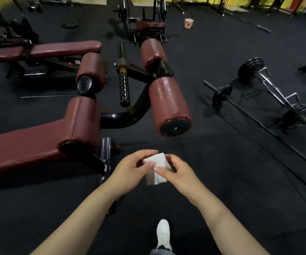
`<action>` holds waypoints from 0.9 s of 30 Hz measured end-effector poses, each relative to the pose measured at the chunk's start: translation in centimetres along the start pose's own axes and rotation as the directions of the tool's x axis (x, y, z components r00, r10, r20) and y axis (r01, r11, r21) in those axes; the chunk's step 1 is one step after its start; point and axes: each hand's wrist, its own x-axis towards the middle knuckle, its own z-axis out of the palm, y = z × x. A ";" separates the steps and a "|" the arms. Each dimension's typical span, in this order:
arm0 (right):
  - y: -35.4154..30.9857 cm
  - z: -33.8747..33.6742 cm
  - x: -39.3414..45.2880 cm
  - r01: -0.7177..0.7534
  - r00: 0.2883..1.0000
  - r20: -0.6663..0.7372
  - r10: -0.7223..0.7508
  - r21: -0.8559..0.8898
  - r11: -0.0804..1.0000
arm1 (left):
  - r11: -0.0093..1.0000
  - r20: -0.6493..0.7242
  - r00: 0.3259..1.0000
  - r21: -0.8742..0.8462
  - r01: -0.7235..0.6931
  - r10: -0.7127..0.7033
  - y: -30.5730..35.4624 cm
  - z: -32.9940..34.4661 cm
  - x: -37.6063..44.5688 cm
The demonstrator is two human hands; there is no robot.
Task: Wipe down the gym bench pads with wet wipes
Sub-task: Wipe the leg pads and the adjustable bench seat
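Both hands (155,170) pinch a white wipe (156,170); no writing legible.

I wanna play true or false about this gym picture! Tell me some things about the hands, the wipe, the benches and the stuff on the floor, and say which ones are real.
1. Both hands hold the white wipe: left hand, right hand. True.
2. The wipe is pressed flat on the dark red bench pad. False: it is held in the air above the black floor, away from the pad.
3. A pink bucket stands on the floor far back. True.
4. The roller pads are blue. False: they are dark red with black end caps.
5. A barbell with plates lies on the floor to the right. True.
6. The person wears a black shoe. False: the shoe is white.
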 end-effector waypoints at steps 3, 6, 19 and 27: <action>-1.3 -3.7 1.8 0.027 0.999 0.034 -0.028 0.037 0.999 | 0.997 -0.034 0.997 0.013 -0.072 0.072 2.6 0.7 2.7; -2.7 -7.7 3.9 0.050 0.997 0.051 -0.055 0.104 0.993 | 0.982 -0.133 0.976 0.100 -0.160 0.172 4.9 1.3 6.0; -12.1 -17.5 20.8 0.361 0.862 -0.220 -0.457 -0.365 0.858 | 0.744 -0.265 0.894 0.660 -0.105 0.362 8.0 1.3 16.2; -6.6 -14.4 22.3 0.527 0.820 -0.007 -0.573 -0.384 0.758 | 0.853 -0.301 0.915 0.515 -0.083 0.270 7.2 1.3 15.5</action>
